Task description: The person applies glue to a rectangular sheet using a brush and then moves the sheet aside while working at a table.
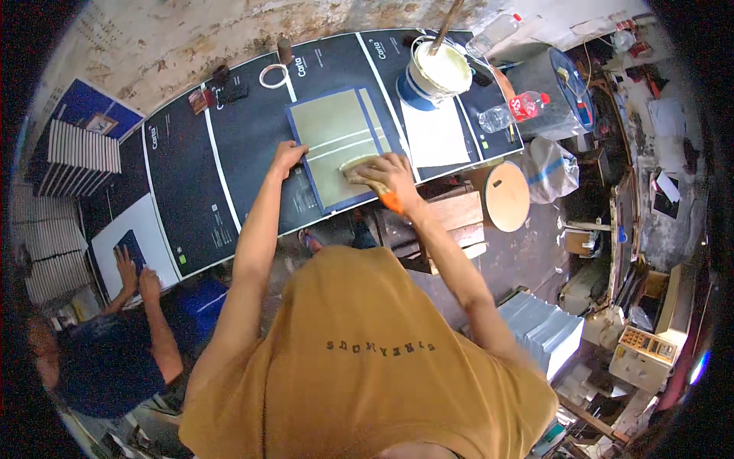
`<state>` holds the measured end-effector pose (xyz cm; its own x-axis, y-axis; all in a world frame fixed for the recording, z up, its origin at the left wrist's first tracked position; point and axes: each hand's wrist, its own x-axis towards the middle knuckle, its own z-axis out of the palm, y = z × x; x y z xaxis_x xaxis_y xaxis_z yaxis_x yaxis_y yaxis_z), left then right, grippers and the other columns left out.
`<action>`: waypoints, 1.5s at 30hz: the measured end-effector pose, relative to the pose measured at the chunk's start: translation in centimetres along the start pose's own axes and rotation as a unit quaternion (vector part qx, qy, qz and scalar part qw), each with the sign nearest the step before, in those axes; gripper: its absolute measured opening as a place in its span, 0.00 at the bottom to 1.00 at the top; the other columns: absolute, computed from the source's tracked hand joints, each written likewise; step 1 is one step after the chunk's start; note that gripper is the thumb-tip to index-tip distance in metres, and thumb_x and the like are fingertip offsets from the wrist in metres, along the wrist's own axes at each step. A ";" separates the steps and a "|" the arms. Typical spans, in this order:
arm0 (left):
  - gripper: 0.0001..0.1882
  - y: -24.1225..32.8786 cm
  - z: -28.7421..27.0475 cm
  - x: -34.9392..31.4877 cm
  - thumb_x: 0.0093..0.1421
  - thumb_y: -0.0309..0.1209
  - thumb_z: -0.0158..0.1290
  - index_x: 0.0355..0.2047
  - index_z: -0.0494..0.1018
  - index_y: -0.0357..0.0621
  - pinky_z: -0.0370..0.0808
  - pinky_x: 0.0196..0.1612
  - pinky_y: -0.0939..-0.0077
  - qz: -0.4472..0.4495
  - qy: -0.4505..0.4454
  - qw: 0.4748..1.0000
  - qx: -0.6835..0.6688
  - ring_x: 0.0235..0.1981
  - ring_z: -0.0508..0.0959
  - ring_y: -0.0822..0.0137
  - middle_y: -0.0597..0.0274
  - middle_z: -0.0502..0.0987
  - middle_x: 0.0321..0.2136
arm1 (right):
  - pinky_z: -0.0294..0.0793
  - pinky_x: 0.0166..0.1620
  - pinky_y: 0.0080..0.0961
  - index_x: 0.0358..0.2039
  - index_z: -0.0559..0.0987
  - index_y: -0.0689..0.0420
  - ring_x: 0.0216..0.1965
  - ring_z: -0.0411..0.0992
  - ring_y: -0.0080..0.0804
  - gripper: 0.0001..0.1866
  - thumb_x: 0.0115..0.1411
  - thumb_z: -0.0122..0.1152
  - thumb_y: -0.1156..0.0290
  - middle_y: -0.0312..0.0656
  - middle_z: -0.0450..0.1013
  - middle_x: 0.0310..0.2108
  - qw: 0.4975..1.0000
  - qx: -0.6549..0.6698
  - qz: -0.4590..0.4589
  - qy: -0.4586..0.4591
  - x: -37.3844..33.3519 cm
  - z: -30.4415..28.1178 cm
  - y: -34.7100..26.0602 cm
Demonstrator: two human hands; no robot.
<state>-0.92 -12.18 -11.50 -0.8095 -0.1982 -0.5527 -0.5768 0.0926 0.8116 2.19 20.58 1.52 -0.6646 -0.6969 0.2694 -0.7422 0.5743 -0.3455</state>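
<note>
A blue cover sheet (292, 122) lies on the table with greenish-grey boards (336, 115) on it, two pale stripes crossing them. My left hand (287, 158) is closed at the sheet's left edge, fingertips on the border. In my right hand (393, 177) is a wide brush (359, 170) with an orange handle end, its pale bristles against the board near the lower right. To the right, a white bucket (436, 76) holds a cream-coloured paste and a stick. White paper (436, 141) lies below the bucket.
The dark-covered table (252, 172) bears a tape roll (273, 75) and a plastic bottle (514, 111). At left, a co-worker's hands (138, 277) work on a dark blue piece near stacked books (80, 157). A wooden stool (451, 222) and round board (507, 196) stand beyond the front edge.
</note>
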 end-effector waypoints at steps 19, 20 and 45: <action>0.12 1.6 0.3 0.9 0.49 0.39 0.62 0.30 0.77 0.46 0.62 0.24 0.69 -0.035 -0.059 0.998 -0.013 0.23 0.69 0.70 0.65 0.73 0.24 | 0.62 0.51 0.47 0.50 0.82 0.32 0.50 0.69 0.34 0.17 0.62 0.54 0.59 0.30 0.76 0.45 0.986 -0.068 -0.091 -0.121 7.8 5.1 -2.9; 0.12 1.4 0.2 1.1 0.49 0.39 0.62 0.30 0.77 0.46 0.62 0.24 0.69 -0.037 -0.058 0.998 -0.014 0.23 0.69 0.70 0.65 0.73 0.24 | 0.62 0.51 0.47 0.50 0.82 0.32 0.50 0.69 0.34 0.17 0.62 0.54 0.59 0.30 0.76 0.45 0.986 -0.067 -0.092 -0.122 6.9 5.9 -2.8; 0.19 -0.2 0.6 -0.4 0.46 0.35 0.62 0.32 0.81 0.29 0.71 0.28 0.65 -0.009 -0.010 1.000 -0.002 0.27 0.77 0.64 0.55 0.79 0.26 | 0.70 0.50 0.50 0.43 0.84 0.42 0.48 0.74 0.32 0.14 0.57 0.65 0.58 0.30 0.79 0.42 0.858 -0.099 -0.142 -0.484 -1.4 -6.2 3.7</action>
<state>-0.49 -11.54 -11.55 -0.8010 -0.1798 -0.5711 -0.5910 0.0848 0.8022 -0.19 26.34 5.43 -0.1437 -0.7957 -0.5884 -0.9260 0.3179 -0.2037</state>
